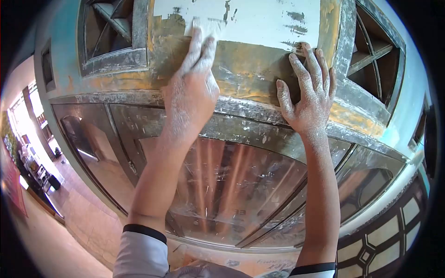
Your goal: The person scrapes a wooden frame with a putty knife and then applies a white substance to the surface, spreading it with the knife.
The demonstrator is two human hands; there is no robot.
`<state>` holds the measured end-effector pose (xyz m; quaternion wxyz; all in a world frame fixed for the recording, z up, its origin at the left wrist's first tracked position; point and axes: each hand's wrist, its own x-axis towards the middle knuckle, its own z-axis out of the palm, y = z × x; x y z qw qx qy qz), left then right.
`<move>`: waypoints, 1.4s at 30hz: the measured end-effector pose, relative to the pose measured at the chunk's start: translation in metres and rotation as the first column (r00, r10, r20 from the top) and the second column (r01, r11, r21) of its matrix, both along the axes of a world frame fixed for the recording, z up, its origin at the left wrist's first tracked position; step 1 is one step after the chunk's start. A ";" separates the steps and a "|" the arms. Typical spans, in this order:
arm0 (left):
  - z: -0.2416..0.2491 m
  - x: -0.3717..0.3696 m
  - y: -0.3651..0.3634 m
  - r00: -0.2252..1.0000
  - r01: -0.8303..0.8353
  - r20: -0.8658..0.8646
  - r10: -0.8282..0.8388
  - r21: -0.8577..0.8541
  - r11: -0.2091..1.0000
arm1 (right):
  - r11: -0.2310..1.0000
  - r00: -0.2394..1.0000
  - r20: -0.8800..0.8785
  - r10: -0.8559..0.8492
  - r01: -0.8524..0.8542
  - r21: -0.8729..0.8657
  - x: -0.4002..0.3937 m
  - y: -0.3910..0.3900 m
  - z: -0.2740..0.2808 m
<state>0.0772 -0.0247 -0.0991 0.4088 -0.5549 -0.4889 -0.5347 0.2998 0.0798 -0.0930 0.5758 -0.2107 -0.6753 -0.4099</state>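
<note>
Both arms reach up to a wall panel [250,69] above a glass door; the panel shows worn ochre and grey paint. A white putty patch [259,21] covers its top. My left hand [192,88], dusted white, presses a small pale sheet [200,28] flat against the wall at the lower left edge of the white patch. It looks like sandpaper, mostly hidden under the fingers. My right hand [308,97], also dusty, rests with fingers spread on the panel just below the patch's right corner and holds nothing.
Recessed openings with lattice bars flank the panel at left [111,32] and right [375,55]. Below runs a splattered ledge [250,109] over glass door panes [232,185]. A paved floor with furniture [41,171] lies far below at left.
</note>
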 end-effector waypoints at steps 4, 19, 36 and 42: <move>-0.009 -0.001 0.000 0.997 -0.077 0.010 0.078 -0.058 0.995 | 1.000 1.000 -0.003 -0.005 0.005 0.002 0.000 0.000 -0.001; 0.006 -0.004 -0.001 0.999 -0.024 0.029 0.024 -0.020 1.000 | 1.000 1.000 -0.015 0.004 -0.004 0.006 -0.002 0.001 -0.002; -0.008 0.000 -0.008 0.997 -0.041 0.056 0.046 -0.079 0.996 | 1.000 1.000 -0.023 0.006 -0.006 -0.001 -0.001 -0.001 -0.003; 0.021 -0.013 0.002 0.977 -0.208 -0.063 0.206 -0.028 0.978 | 1.000 1.000 -0.023 0.005 -0.005 0.008 -0.001 0.000 -0.003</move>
